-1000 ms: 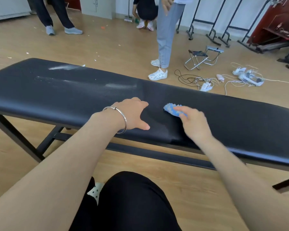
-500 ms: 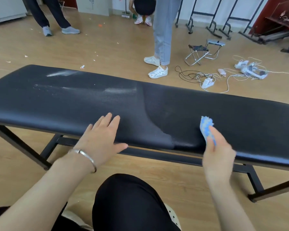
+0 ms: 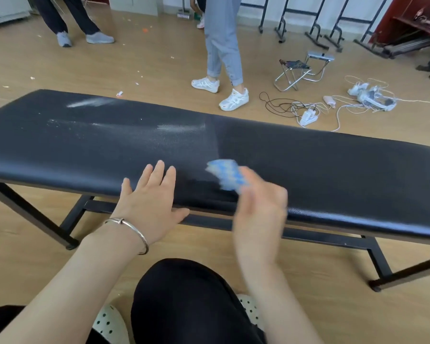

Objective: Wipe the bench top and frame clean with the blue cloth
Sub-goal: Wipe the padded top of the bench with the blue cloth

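Right hand (image 3: 260, 207), motion-blurred, pinches the blue cloth (image 3: 225, 176) against the black bench top (image 3: 333, 165) near its front edge. Left hand (image 3: 149, 202) rests flat beside it, fingers straight and spread. White dust streaks (image 3: 179, 129) cover the top's left half.

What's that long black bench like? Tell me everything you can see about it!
The bench is long, with a black padded top, shiny like faux leather, on a dark metal frame with slanted legs and a low rail. It stands on the wooden floor. Whitish dusty streaks mark its left part; the right part looks darker and cleaner. The left hand rests flat on its near edge, fingers straight. The right hand grips a blurred blue cloth at the top's near middle; contact is unclear.
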